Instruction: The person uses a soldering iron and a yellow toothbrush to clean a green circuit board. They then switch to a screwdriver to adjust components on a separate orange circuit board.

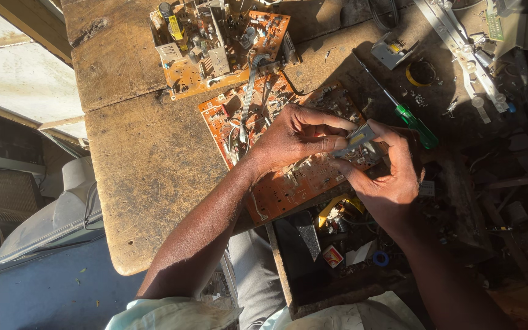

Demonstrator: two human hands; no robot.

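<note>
Two hands on 1 part: my left hand [294,137] and right hand [389,174] both pinch a small grey finned component [357,137], held just above the near orange board [282,146] on the wooden bench [154,159]. 2nd orange board [221,46] lies further back, joined to the 1st by a grey ribbon cable [250,91]. Green-handled screwdriver [415,125] lies to the right, near my right hand but apart; open drawer [337,244] of bits below.
</note>
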